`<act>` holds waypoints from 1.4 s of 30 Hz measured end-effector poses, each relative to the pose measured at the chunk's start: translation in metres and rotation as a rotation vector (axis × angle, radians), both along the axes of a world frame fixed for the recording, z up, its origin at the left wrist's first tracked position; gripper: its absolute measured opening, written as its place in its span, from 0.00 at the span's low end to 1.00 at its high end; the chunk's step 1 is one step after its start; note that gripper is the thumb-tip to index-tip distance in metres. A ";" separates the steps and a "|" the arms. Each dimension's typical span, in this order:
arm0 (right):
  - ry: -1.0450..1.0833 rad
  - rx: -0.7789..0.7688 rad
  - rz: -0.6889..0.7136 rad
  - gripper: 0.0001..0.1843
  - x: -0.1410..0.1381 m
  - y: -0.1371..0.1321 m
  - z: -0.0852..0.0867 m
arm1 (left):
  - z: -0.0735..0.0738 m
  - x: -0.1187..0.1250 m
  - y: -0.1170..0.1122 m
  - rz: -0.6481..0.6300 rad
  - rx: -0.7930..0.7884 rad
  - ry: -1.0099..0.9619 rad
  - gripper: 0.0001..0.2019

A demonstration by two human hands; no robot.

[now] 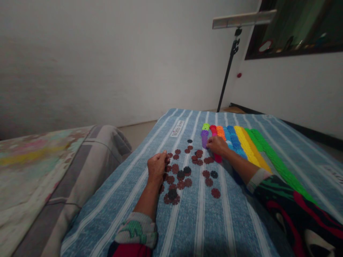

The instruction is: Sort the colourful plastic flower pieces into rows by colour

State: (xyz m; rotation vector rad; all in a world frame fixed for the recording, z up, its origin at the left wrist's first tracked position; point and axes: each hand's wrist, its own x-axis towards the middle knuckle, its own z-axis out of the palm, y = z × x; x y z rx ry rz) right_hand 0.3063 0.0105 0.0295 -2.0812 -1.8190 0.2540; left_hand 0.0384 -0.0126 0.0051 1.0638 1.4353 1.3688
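Several dark red and black flower-shaped discs (184, 173) lie scattered on a blue striped cloth (203, 221). My left hand (157, 165) rests at their left edge with its fingers curled shut; what it holds is hidden. My right hand (217, 145) is closed in a pinch at the near end of the purple row (204, 137). That row is the leftmost of the coloured disc rows (249, 146), which run side by side in purple, red, orange, blue, yellow and green.
A grey and patterned cushion or mattress (80, 171) lies to the left of the cloth. A black light stand (227, 71) rises at the far wall. A dark-framed window (294, 28) is at upper right.
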 end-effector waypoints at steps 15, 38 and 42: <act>-0.073 -0.063 0.248 0.11 -0.061 -0.152 0.004 | -0.004 0.003 -0.001 -0.137 0.069 0.138 0.17; 0.470 0.230 0.145 0.14 -0.042 -0.175 -0.039 | 0.019 0.030 -0.009 -0.252 0.124 -0.024 0.10; 0.529 0.241 0.129 0.13 -0.041 -0.174 -0.039 | 0.023 0.037 -0.004 -0.100 0.033 -0.387 0.09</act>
